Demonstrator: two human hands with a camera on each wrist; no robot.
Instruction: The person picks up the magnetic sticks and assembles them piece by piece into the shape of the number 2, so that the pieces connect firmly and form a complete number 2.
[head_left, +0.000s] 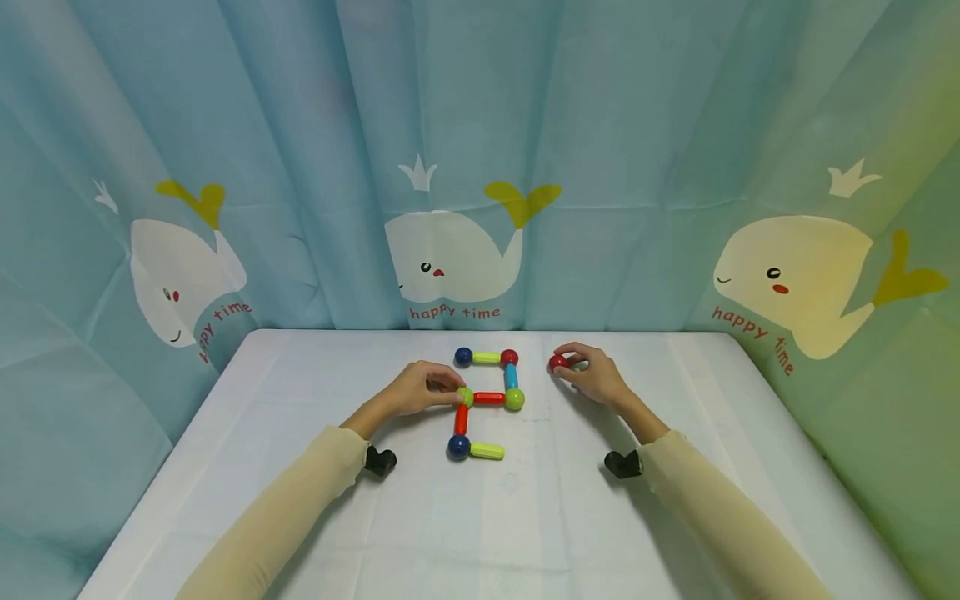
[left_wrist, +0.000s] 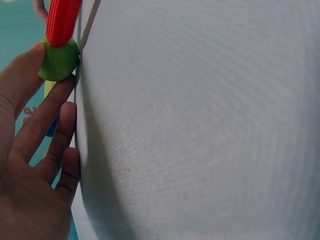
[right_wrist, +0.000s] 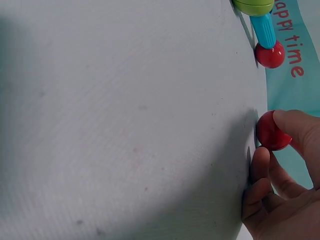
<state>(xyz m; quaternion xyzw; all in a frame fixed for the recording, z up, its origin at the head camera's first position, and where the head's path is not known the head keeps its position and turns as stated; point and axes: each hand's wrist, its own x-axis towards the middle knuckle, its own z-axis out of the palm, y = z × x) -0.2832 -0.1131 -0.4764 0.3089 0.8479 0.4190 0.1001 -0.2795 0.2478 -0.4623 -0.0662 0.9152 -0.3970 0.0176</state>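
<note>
On the white table lies a figure of coloured rods and balls. My left hand (head_left: 426,388) pinches the green ball (left_wrist: 59,62) at its left corner between thumb and fingers. Two red rods (head_left: 491,398) leave that ball, one toward a second green ball (head_left: 514,399), the other down to a dark blue ball (head_left: 459,447) with a yellow-green rod (head_left: 487,451). A light blue rod (head_left: 512,377) rises to a red ball (head_left: 509,357), joined by another yellow-green rod to a blue ball (head_left: 463,357). Right of the figure, my right hand (head_left: 596,375) pinches a loose red ball (right_wrist: 273,131).
A blue curtain (head_left: 465,100) printed with white whales stands behind the table and along both its sides. The white tablecloth (head_left: 570,533) extends toward me below the figure. Black wrist mounts (head_left: 621,464) sit under both sleeves.
</note>
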